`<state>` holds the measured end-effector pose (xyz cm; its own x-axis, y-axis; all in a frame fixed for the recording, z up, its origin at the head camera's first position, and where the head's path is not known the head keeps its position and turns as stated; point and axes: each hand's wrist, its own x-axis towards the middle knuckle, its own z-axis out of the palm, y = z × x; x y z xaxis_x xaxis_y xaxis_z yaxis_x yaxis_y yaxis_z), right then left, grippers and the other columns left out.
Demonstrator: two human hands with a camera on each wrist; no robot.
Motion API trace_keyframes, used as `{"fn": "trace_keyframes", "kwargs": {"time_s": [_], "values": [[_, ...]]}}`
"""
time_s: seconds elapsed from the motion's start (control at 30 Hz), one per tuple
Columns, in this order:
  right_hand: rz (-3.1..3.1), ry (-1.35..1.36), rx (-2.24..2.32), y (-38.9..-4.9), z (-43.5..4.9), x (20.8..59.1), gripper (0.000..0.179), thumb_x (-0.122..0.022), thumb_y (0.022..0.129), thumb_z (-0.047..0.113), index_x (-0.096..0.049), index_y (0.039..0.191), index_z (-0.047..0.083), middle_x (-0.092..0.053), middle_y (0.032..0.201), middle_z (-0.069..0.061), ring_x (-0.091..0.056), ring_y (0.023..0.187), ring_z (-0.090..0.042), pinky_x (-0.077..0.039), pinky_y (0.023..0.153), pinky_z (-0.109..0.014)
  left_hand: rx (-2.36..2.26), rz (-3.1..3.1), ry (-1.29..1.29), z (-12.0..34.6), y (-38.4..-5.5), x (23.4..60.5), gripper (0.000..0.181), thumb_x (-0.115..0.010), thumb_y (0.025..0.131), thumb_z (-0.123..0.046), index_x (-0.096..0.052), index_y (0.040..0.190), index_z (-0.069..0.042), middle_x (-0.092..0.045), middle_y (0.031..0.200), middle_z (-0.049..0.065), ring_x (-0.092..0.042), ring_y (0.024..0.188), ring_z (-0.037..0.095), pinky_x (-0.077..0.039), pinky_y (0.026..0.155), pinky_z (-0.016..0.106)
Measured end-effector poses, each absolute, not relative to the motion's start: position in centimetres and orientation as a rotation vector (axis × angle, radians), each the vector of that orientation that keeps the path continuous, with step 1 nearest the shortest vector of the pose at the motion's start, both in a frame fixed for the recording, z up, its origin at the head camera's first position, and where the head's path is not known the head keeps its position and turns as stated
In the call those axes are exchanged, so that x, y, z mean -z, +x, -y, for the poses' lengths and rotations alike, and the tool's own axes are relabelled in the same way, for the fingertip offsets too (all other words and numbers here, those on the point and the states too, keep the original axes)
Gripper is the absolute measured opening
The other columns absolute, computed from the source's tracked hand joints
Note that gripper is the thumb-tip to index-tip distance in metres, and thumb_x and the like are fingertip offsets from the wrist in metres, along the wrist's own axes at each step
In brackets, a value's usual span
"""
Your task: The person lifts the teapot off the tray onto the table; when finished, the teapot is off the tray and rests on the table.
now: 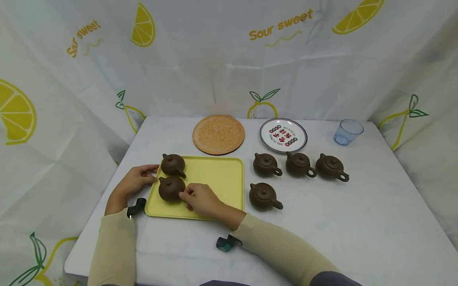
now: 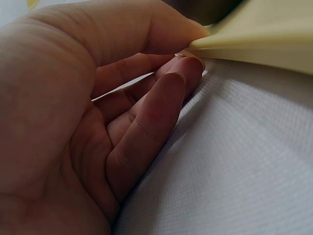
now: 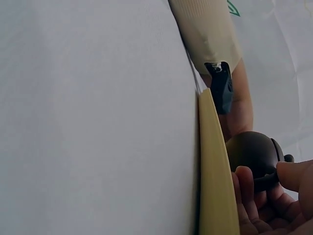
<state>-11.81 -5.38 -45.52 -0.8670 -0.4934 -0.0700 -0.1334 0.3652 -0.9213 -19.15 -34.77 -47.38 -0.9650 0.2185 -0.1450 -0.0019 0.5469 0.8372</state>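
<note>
In the head view, a brown teapot stands at the left of the yellow tray, spout to the left. My right hand pinches that teapot's handle between thumb and fingers; the right wrist view also shows the teapot in its grip. Just behind it on the tray is a second brown teapot, close to or touching the first. With my left hand I hold the tray's left rim. In the left wrist view the thumb lies on the tray edge and the fingers curl beneath.
Right of the tray stand several more brown teapots, one in front and a row behind. Along the back lie a round orange-brown mat, a white plate with red print and a blue glass.
</note>
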Motion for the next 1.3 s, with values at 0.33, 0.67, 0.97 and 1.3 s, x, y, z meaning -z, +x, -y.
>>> {"fn": "trace_keyframes", "kwargs": {"time_s": [0.33, 0.67, 0.97, 1.3], "values": [[-2.349, -0.513, 1.478, -12.0, 2.7, 44.7, 0.021, -0.061, 0.097, 0.033, -0.063, 0.085, 0.015, -0.064, 0.07, 0.002, -0.061, 0.062, -0.011, -0.044, 0.053, -0.026, -1.414, -2.531, 0.175, 34.6, -19.0, 47.2, 0.055, -0.071, 0.083, -0.003, -0.054, 0.134, 0.006, -0.066, 0.107, 0.016, -0.061, 0.078, 0.008, -0.047, 0.072, 0.019], [-2.439, -0.526, 1.412, -11.5, -1.4, 43.3, 0.021, -0.059, 0.097, 0.035, -0.064, 0.088, 0.017, -0.064, 0.072, 0.007, -0.064, 0.065, -0.011, -0.045, 0.053, -0.029, -1.462, -2.49, 0.169, 34.7, -19.0, 47.2, 0.056, -0.071, 0.084, -0.002, -0.052, 0.136, 0.005, -0.06, 0.119, 0.022, -0.06, 0.08, 0.008, -0.047, 0.073, 0.019], [-2.417, -0.507, 1.46, -10.8, -5.3, 41.7, 0.022, -0.06, 0.097, 0.034, -0.065, 0.092, 0.013, -0.064, 0.073, 0.003, -0.065, 0.068, -0.014, -0.047, 0.056, -0.033, -1.416, -2.504, 0.211, 33.1, -17.7, 44.3, 0.053, -0.069, 0.085, 0.001, -0.051, 0.134, 0.011, -0.061, 0.116, 0.023, -0.06, 0.08, 0.009, -0.047, 0.074, 0.019], [-2.491, -0.467, 1.424, -10.0, -10.4, 40.0, 0.018, -0.061, 0.097, 0.028, -0.064, 0.093, 0.011, -0.065, 0.071, 0.001, -0.064, 0.07, -0.02, -0.048, 0.062, -0.034, -1.401, -2.501, 0.184, 33.5, -17.9, 44.8, 0.054, -0.069, 0.086, -0.001, -0.05, 0.135, 0.01, -0.06, 0.118, 0.024, -0.06, 0.081, 0.009, -0.047, 0.074, 0.02]]}}
